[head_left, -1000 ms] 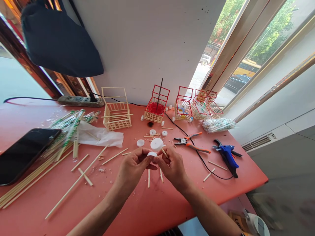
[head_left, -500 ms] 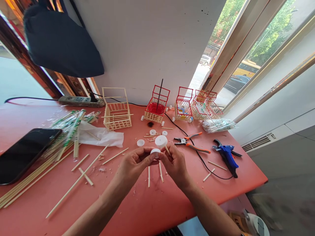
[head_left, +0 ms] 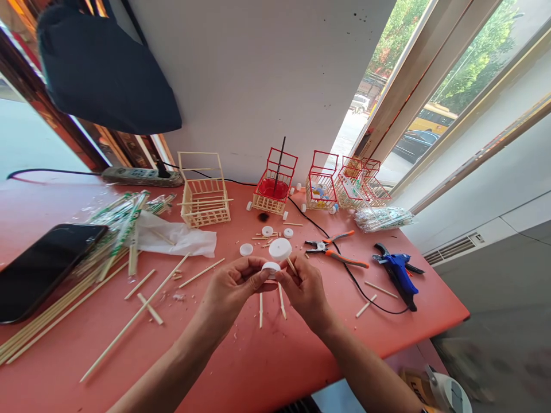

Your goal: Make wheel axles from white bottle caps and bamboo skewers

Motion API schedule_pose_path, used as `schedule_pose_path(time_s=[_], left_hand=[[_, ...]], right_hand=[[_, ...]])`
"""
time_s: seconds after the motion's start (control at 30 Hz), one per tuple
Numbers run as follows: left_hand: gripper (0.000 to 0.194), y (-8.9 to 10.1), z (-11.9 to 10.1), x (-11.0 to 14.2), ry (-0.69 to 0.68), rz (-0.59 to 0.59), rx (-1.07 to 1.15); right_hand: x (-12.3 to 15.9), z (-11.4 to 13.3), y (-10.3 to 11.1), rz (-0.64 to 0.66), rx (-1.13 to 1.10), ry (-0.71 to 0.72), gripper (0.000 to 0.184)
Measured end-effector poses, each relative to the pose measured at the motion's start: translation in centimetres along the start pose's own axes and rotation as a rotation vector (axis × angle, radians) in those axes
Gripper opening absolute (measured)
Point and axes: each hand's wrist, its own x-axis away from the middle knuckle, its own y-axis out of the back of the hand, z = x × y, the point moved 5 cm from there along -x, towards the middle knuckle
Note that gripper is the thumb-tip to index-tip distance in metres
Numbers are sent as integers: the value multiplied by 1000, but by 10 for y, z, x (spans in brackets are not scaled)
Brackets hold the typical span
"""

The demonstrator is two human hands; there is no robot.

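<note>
Between the thumb and fingers of my left hand (head_left: 235,287) is a small white bottle cap (head_left: 271,267). My right hand (head_left: 303,289) pinches a short wooden stick (head_left: 291,264), its fingertips close to the cap's right side. Just beyond both hands is a larger white cap (head_left: 280,249); whether the stick joins it I cannot tell. Three loose white caps lie farther back, one of them a cap with a hole (head_left: 267,231). Two cut stick pieces, among them a stick piece (head_left: 282,301), lie below my hands.
Pliers (head_left: 336,249) and a blue glue gun (head_left: 398,272) with its cord lie right. A bare stick basket (head_left: 204,201) and several red-trimmed wheeled carts, including a cart with a red tub (head_left: 274,189), stand behind. Chopsticks (head_left: 124,229) and a phone (head_left: 49,267) lie left.
The small cap in my left hand has tilted and dropped slightly. The larger cap has shifted a little left and toward me, and my right fingers have moved slightly left.
</note>
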Motion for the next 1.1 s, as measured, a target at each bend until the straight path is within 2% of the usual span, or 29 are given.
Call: schedule_pose_path(time_s=[0.33, 0.73, 0.9, 1.0, 1.1], left_hand=[[39, -3, -2, -2, 42, 92, -47], [34, -1, -5, 0, 38, 35, -58], [34, -1, -4, -2, 55, 67, -74], [40, -1, -7, -3, -25, 71, -154], [39, 0, -19, 1, -252, -29, -434]], right_hand=[[-1, -4, 4, -21, 15, 5, 22], [0, -2, 1, 15, -26, 7, 20], [-2, -5, 2, 11, -10, -13, 25], [-4, -4, 3, 4, -14, -15, 28], [-5, -5, 1, 15, -6, -55, 29]])
